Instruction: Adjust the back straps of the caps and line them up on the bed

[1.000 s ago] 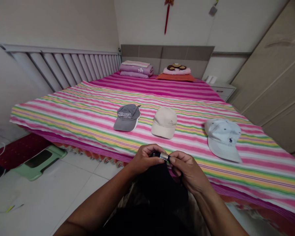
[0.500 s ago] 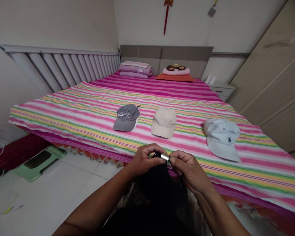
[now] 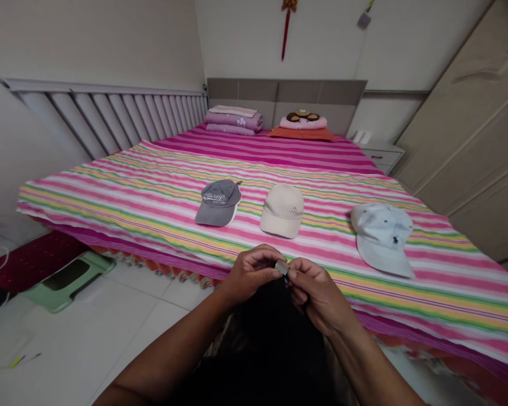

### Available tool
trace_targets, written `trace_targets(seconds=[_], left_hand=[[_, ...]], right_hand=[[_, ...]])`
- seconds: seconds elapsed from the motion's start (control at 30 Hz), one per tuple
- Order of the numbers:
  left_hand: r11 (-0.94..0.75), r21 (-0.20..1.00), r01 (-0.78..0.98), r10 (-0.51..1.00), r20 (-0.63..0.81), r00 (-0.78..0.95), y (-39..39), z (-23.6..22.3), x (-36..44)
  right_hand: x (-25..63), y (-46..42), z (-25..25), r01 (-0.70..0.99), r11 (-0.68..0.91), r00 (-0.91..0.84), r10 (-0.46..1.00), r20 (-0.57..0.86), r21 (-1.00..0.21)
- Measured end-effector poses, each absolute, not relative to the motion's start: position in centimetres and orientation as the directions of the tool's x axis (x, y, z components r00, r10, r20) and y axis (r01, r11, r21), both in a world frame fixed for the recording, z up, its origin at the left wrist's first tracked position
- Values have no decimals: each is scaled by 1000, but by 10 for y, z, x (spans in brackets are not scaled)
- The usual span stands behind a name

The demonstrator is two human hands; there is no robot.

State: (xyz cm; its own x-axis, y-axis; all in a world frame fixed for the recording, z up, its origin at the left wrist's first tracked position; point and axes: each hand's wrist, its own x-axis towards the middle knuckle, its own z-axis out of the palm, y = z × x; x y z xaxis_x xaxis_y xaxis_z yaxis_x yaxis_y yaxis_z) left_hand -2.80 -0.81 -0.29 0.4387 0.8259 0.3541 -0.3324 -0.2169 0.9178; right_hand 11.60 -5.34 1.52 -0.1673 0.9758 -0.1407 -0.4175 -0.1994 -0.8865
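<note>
In front of me, over my lap, both hands hold the strap of a black cap. Its small silver buckle sits between my fingertips. My left hand pinches the strap at the buckle's left side, thumb and fingers closed. From the right, my right hand pinches the strap end by the buckle. The lower cap blends into dark clothing, so its outline is hard to make out. Beyond my hands lie a grey cap, a beige cap and a light blue cap, apart from each other.
The caps lie on a striped bedsheet. Folded purple bedding and a pink and orange pile are by the headboard. A green stool stands on the floor at left, a nightstand at right.
The silver buckle has tilted and moved slightly left and up. My right hand has come a little closer to my left. The caps on the bed have not moved.
</note>
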Motion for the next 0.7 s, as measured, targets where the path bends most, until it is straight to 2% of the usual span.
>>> trace_targets(seconds=[0.2, 0.43, 0.7], left_hand=[[-156, 915, -373, 838, 323, 441, -9, -5, -27], [-99, 934, -342, 851, 258, 458, -9, -11, -25], [-87, 950, -300, 834, 234, 501, -11, -12, -23]], right_hand=[[114, -53, 9, -484, -203, -159, 977, -142, -851], [115, -55, 11, -532, -229, -161, 973, -168, -816], [115, -54, 7, -472, -188, -58, 982, -182, -861]])
